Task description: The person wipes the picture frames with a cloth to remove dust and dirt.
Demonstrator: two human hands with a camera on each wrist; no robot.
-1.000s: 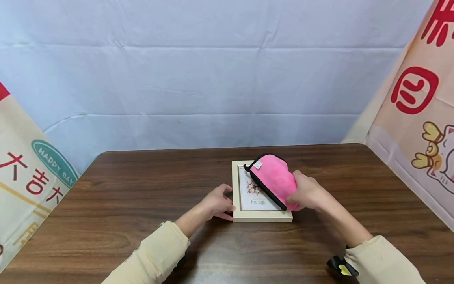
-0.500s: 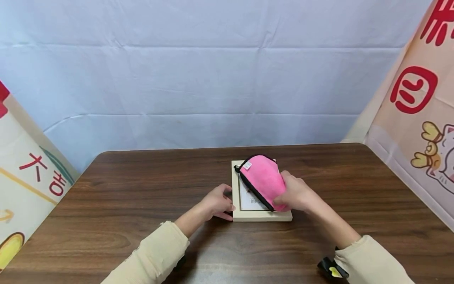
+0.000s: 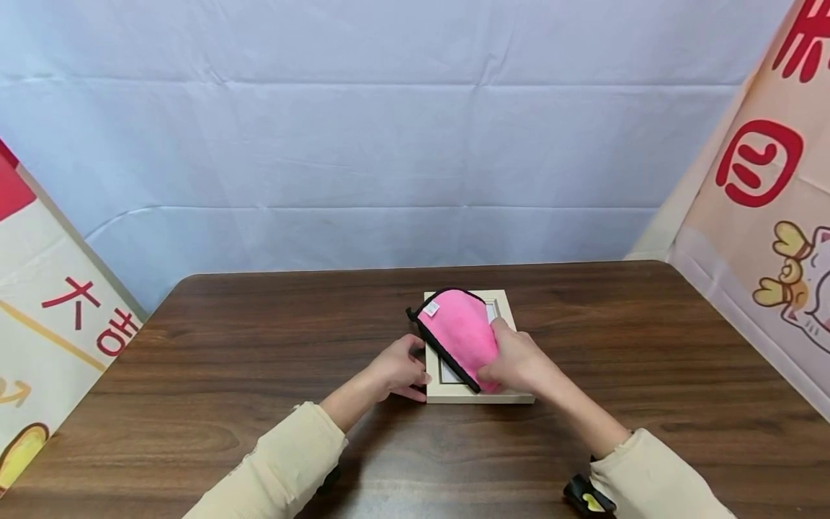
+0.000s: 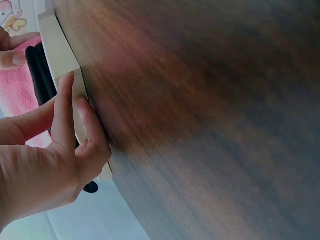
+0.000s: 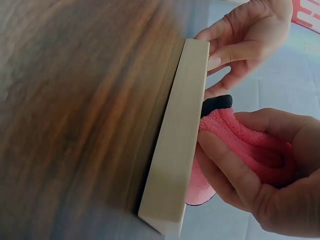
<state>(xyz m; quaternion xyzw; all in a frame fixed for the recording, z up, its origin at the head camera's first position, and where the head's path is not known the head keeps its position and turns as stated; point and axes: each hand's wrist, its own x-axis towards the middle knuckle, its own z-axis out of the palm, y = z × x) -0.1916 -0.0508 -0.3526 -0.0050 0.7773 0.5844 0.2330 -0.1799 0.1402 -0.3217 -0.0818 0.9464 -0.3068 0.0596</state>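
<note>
A cream picture frame (image 3: pixel 447 393) lies face up on the brown wooden table. Across its front is a folded pink plush cloth (image 3: pixel 459 331) with black trim, a white label and a black loop at its upper left corner. My right hand (image 3: pixel 517 357) grips the cloth at its lower right, thumb on top, fingertips close at the frame's rim in the right wrist view. My left hand (image 3: pixel 398 367) touches the frame's left side with its fingertips; in the left wrist view its fingers (image 4: pixel 64 107) lie along that edge. Most of the picture is hidden under the cloth.
The wooden table (image 3: pixel 259 339) extends around the frame to both sides. A pale cloth backdrop (image 3: pixel 363 144) hangs behind it. Printed banners (image 3: pixel 733 238) with red characters flank the table on the left and right.
My right hand has slid the pink cloth leftward across the frame, uncovering its upper right and covering more of the picture's left. The left hand and frame stay in place.
</note>
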